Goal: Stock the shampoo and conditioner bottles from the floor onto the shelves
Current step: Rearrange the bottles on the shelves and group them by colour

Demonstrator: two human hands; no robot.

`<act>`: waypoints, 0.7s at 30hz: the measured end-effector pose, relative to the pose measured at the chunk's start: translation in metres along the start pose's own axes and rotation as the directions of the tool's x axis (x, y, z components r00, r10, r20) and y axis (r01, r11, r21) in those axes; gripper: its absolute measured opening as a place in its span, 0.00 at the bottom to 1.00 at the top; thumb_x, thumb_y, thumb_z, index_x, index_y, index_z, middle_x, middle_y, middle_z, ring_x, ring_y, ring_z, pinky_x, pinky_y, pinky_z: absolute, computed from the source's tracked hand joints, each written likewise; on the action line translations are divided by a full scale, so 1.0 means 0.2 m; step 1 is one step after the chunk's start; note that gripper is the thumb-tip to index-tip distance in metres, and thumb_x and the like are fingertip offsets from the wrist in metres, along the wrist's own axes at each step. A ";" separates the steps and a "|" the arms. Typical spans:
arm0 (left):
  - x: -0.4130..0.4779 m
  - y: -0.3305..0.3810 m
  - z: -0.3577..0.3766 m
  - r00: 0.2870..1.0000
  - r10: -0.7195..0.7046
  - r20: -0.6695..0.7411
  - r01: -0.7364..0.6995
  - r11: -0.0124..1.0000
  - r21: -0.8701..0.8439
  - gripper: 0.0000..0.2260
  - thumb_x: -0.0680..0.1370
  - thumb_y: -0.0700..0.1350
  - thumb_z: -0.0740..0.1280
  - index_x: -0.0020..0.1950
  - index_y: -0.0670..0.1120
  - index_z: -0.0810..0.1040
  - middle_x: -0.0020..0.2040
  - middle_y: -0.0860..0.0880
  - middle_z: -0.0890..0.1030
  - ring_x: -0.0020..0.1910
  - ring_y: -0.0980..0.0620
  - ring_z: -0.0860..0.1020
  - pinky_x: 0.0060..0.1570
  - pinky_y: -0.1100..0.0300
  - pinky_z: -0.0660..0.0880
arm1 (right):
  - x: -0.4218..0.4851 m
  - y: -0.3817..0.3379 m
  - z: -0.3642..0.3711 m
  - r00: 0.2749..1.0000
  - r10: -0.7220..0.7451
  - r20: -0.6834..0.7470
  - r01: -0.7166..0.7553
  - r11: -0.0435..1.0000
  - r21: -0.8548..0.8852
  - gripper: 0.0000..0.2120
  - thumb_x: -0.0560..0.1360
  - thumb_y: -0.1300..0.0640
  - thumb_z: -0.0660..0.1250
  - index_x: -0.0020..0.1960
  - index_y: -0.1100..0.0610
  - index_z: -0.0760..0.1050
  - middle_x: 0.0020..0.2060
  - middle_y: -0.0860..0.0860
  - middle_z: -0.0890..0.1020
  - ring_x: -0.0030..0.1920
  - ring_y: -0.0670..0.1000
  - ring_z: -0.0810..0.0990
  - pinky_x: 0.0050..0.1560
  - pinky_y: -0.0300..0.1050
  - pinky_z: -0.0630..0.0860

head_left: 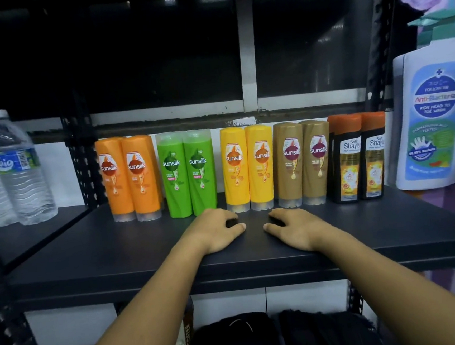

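Five pairs of plastic shampoo and conditioner bottles stand in one row across the rear of the dark grey shelf board [95, 250]. From left end to right end:

- orange bottles [130, 178]
- green bottles [188, 173]
- yellow bottles [248, 167]
- tan bottles [302, 163]
- black bottles with orange caps [357, 158]

Each bottle is upright, with its long axis vertical and its label facing the front edge. The first four pairs stand on their clear caps. The black pair carries its caps on top.

The left hand [216, 231] and right hand [297, 228] rest palm-down at the middle of the shelf board, between the row and the front edge. Their fingers are loosely curled and hold nothing. The row lies directly rearward of both hands. The left hand is nearest the green and yellow pairs, the right hand nearest the yellow and tan pairs. Contact with the bottles cannot be confirmed.

The floor is out of view, so any further bottle probably requires reaching down.
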State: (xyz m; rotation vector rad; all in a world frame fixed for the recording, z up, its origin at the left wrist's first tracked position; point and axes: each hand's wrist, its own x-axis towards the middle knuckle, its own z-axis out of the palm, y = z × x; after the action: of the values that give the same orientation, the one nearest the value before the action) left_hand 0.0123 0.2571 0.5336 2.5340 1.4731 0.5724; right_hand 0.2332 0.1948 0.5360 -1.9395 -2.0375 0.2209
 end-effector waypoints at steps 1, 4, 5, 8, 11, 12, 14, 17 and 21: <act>0.00 0.00 0.00 1.000 0.009 -0.024 -0.009 1.000 -0.020 0.21 0.80 0.60 0.66 0.69 0.52 0.80 0.66 0.51 0.81 0.66 0.49 0.78 0.66 0.51 0.75 | 0.00 0.00 0.00 1.000 -0.013 -0.027 0.014 1.000 0.028 0.29 0.80 0.37 0.59 0.77 0.49 0.65 0.75 0.49 0.71 0.72 0.53 0.70 0.70 0.50 0.69; 0.00 0.01 -0.03 0.987 0.026 -0.157 -0.041 0.995 -0.092 0.21 0.81 0.56 0.68 0.72 0.49 0.77 0.68 0.50 0.80 0.67 0.48 0.77 0.65 0.52 0.75 | 0.00 0.02 0.00 0.983 -0.052 -0.179 0.071 0.992 0.104 0.32 0.79 0.39 0.64 0.79 0.51 0.63 0.76 0.49 0.70 0.74 0.51 0.69 0.71 0.48 0.68; 0.01 0.02 -0.05 0.976 0.021 -0.215 -0.051 0.990 -0.134 0.22 0.81 0.55 0.68 0.73 0.49 0.75 0.68 0.49 0.80 0.66 0.47 0.77 0.64 0.52 0.75 | 0.01 0.02 -0.01 0.970 -0.061 -0.237 0.093 0.987 0.128 0.33 0.79 0.40 0.65 0.79 0.52 0.61 0.76 0.49 0.69 0.74 0.51 0.68 0.72 0.48 0.68; 0.07 0.10 -0.10 0.936 -0.056 -0.347 -0.064 0.943 -0.326 0.23 0.81 0.51 0.70 0.74 0.48 0.72 0.67 0.48 0.80 0.65 0.46 0.79 0.60 0.55 0.75 | 0.07 -0.03 -0.03 0.936 -0.078 -0.344 0.172 0.952 0.253 0.30 0.80 0.45 0.67 0.78 0.50 0.62 0.70 0.46 0.75 0.70 0.51 0.73 0.65 0.43 0.71; 0.18 0.16 -0.12 0.924 -0.155 -0.349 0.003 0.916 -0.401 0.24 0.80 0.50 0.71 0.72 0.48 0.68 0.64 0.47 0.81 0.62 0.43 0.80 0.55 0.56 0.73 | 0.17 -0.11 -0.04 0.947 0.025 -0.319 0.112 0.908 0.404 0.30 0.80 0.48 0.68 0.77 0.50 0.59 0.67 0.50 0.76 0.66 0.55 0.76 0.62 0.47 0.71; 0.21 0.16 -0.12 0.928 -0.172 -0.330 0.021 0.910 -0.414 0.23 0.79 0.50 0.71 0.71 0.49 0.67 0.63 0.47 0.81 0.61 0.42 0.80 0.55 0.55 0.75 | 0.20 -0.13 -0.04 0.953 0.075 -0.293 0.066 0.894 0.443 0.30 0.80 0.49 0.68 0.77 0.51 0.58 0.67 0.52 0.76 0.66 0.57 0.76 0.62 0.50 0.71; 0.27 0.16 -0.10 0.936 -0.191 -0.296 0.042 0.895 -0.445 0.25 0.78 0.48 0.72 0.71 0.50 0.65 0.62 0.46 0.81 0.59 0.42 0.80 0.56 0.53 0.76 | 0.26 -0.15 -0.02 0.947 0.156 -0.281 -0.003 0.879 0.478 0.29 0.79 0.53 0.68 0.75 0.54 0.57 0.66 0.56 0.76 0.65 0.61 0.76 0.62 0.55 0.72; 0.28 0.14 -0.01 0.932 -0.186 -0.311 0.027 0.892 -0.451 0.34 0.77 0.45 0.74 0.77 0.50 0.58 0.64 0.47 0.80 0.60 0.43 0.80 0.57 0.51 0.76 | 0.31 -0.16 0.04 0.898 0.203 -0.391 -0.004 0.891 0.454 0.31 0.78 0.56 0.68 0.75 0.56 0.55 0.59 0.58 0.80 0.60 0.62 0.80 0.59 0.60 0.77; 0.31 0.08 0.09 0.930 -0.176 -0.322 0.024 0.905 -0.424 0.38 0.75 0.47 0.76 0.77 0.51 0.56 0.63 0.47 0.80 0.60 0.42 0.80 0.58 0.46 0.78 | 0.33 -0.14 0.11 0.844 0.166 -0.509 0.031 0.934 0.356 0.38 0.77 0.60 0.67 0.80 0.58 0.49 0.60 0.58 0.79 0.58 0.61 0.80 0.56 0.56 0.78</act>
State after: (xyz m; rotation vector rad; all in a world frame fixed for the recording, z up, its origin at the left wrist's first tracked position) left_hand 0.0603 0.3035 0.5369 2.0836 1.3865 1.2330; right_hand 0.1976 0.2610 0.5325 -1.6180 -1.4496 0.0440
